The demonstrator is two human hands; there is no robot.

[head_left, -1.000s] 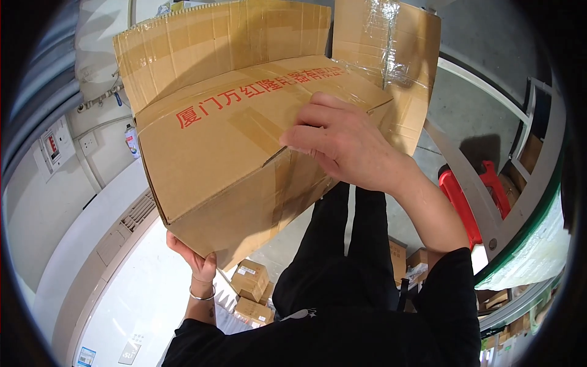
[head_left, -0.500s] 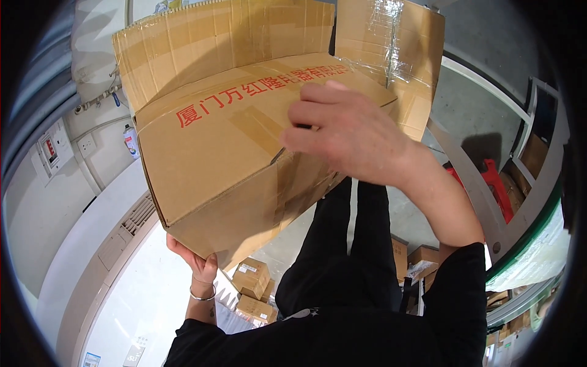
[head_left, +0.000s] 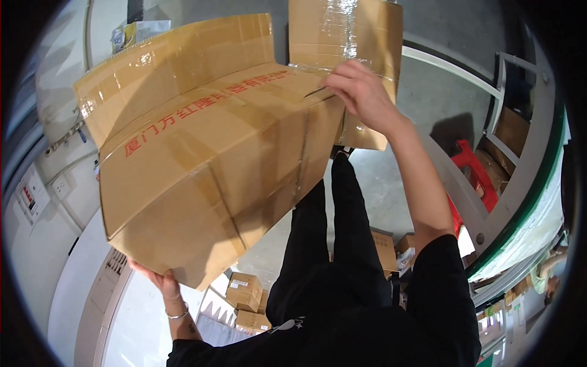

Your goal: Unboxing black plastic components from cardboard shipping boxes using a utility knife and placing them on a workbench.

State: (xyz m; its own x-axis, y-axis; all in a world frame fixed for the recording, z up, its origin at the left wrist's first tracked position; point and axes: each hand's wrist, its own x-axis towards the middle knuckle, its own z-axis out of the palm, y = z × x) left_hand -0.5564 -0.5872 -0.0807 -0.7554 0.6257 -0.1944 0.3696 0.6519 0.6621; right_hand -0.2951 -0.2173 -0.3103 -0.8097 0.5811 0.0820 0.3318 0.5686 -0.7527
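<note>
A large brown cardboard box (head_left: 189,165) with red print and clear tape fills the upper left, tilted, one flap standing up at its far side. My left hand (head_left: 164,284) grips its lower left corner from beneath, thumb on the near face. Fingers closed, my right hand (head_left: 365,98) is over the box's right end. From them sticks a thin, dark, pointed tool (head_left: 315,93), blade-like, its tip at the top face; its handle is hidden in my fingers. Two dark lines run down the taped near face.
Another taped carton (head_left: 342,37) stands beyond the box. Small cartons (head_left: 244,292) lie on the floor by my legs. A red frame-like object (head_left: 474,174) and a green-edged table (head_left: 523,211) are on the right. A white wall with an electrical panel (head_left: 30,192) rises at left.
In the view, the box has shifted left and down, showing more of its near face. My right hand has moved up and right along it; the thin tool now shows.
</note>
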